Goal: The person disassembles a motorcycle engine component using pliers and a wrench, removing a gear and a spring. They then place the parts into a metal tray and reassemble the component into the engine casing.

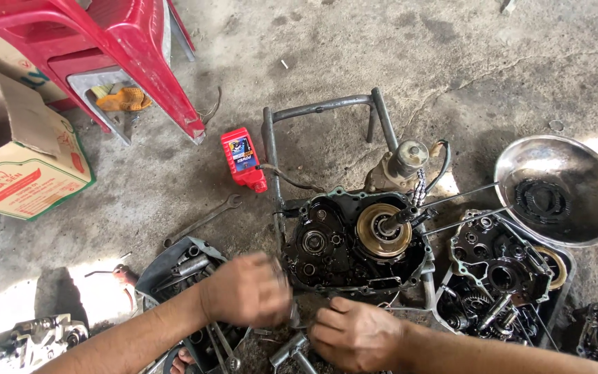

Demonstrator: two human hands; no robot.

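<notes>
Our left hand [247, 289] is curled into a loose fist just in front of the open engine case [351, 242], blurred, so we cannot tell what it grips, if anything. Our right hand [354, 336] lies low beside it, fingers folded down toward a metal socket tool [291, 350] on the concrete floor [382, 55]; whether it pinches something small there is not clear to us.

That engine case sits on a welded tube stand [327, 107], its gears and a brass-coloured clutch hub [382, 230] facing up. We judge it heavy, rigid and oily, so slippery on the flat faces; the outer rim or the stand's tubes look like the safest places to take hold, well away from the exposed shaft and gear teeth.

A steel bowl [576, 173] holding a dark ring part stands at the right, a second case half [500, 266] beside it, and a red oil bottle [242, 158] lies near a spanner [205, 220].
</notes>
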